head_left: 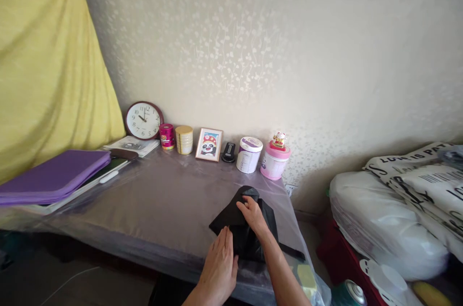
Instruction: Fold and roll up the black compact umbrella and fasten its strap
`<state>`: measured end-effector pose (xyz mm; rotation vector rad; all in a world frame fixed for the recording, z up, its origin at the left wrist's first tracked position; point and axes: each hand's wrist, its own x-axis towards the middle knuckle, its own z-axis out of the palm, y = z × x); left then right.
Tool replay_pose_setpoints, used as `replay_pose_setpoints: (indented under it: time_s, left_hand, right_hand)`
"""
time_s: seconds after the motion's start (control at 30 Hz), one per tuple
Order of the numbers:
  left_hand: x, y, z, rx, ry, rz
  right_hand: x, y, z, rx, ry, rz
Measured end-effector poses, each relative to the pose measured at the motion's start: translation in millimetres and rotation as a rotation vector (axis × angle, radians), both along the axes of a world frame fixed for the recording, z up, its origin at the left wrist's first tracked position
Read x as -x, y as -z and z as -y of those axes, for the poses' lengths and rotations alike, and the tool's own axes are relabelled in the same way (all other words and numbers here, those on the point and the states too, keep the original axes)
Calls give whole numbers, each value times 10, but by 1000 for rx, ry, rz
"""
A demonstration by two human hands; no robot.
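A black cloth-like piece (226,213), loosely folded and creased, lies near the front right corner of the table; its exact kind I cannot make out. My left hand (219,262) rests at its lower left edge, fingers stretched out side by side and the thumb lying against the black material. On top of the piece is my right hand (252,213), its fingers slightly bent and the thumb apart from them, touching the upper folds. A flat black strip (292,251) sticks out to the right of my right forearm.
Along the wall stand a clock (143,120), a pink can (167,136), a yellow-lidded jar (184,140), a framed panda picture (209,144), a white tub (249,154) and a pink tub (275,161) with a figurine. Purple folders (54,176) lie left. A white bag (376,219) bulges beyond the right edge.
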<state>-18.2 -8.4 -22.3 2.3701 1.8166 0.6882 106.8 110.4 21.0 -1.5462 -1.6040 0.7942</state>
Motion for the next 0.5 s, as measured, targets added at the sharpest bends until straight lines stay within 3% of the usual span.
replay_pose_setpoints:
  time_s: [0.1,0.2,0.27,0.33,0.5]
  left_hand:
    - [12,-172,91,-111,-29,56]
    - [-56,-376,106,-96,135,51]
    - [-117,-423,48,-107,223,2]
    - [-157,-366,-43,-120,263,-77]
    - [-146,-35,-190,-116,177,-154]
  right_hand:
    - [-1,17,8,43,-13,-49]
    - [11,31,23,79,-54,-109]
    - [22,22,42,60,-103,-118]
    - [36,-8,80,38,-180,-136]
    - [40,-87,293,-87,-311,-113]
